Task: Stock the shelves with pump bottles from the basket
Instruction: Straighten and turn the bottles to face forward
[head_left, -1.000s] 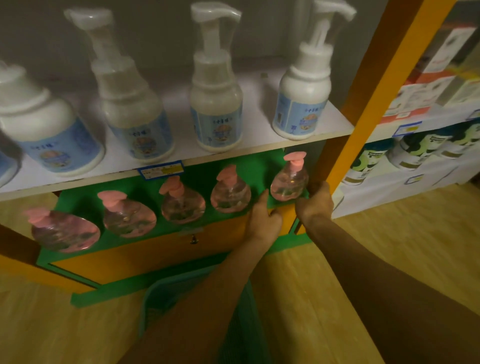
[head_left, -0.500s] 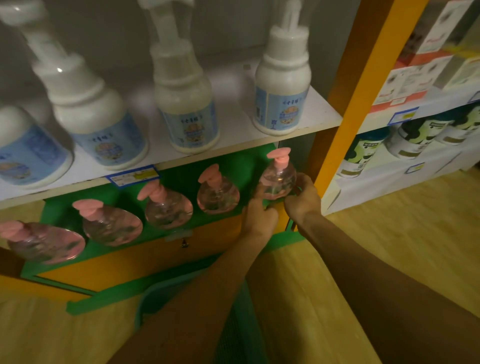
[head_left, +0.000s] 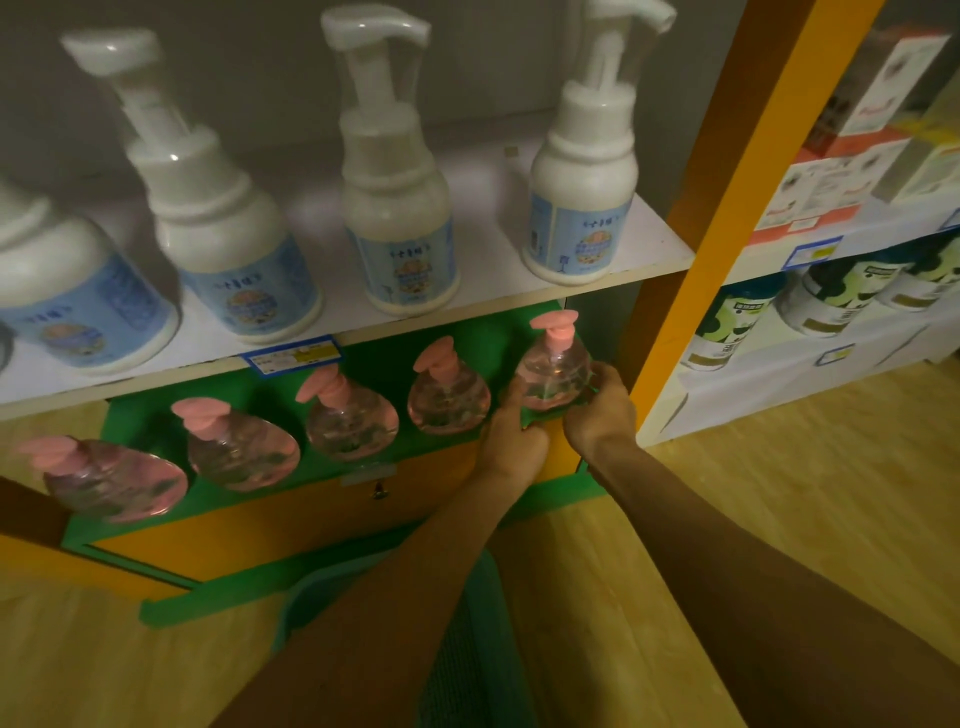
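On the green lower shelf (head_left: 171, 415), far right end, both hands are on the last pink pump bottle (head_left: 554, 368). Left hand (head_left: 511, 434) cups its left side, right hand (head_left: 597, 410) cups its right side; each grip is wrapped around the bottle's lower body. Bottle sits upright at the shelf's front corner, just beside the orange upright post (head_left: 727, 208). I can't tell if its base is fully down on the shelf, the fingers cover it.

Four more pink pump bottles line the same shelf to the left: one (head_left: 448, 396) just beside the held one, then (head_left: 352, 418), (head_left: 241, 447) and (head_left: 111, 480) at the far left. All have pink pump heads and clear pinkish bodies.

White shelf (head_left: 498, 270) above carries white pump bottles with blue labels: (head_left: 582, 208), (head_left: 397, 223), (head_left: 218, 234), and one (head_left: 67, 291) cut off at the left edge. A blue and yellow price tag (head_left: 293, 356) hangs on that shelf's front edge.

Green basket (head_left: 311, 587) is on the wood floor (head_left: 779, 493) below my forearms, mostly hidden by them; I can't see its contents.

Next bay to the right holds boxes (head_left: 831, 176) and green-and-white containers (head_left: 737, 322), blurred.
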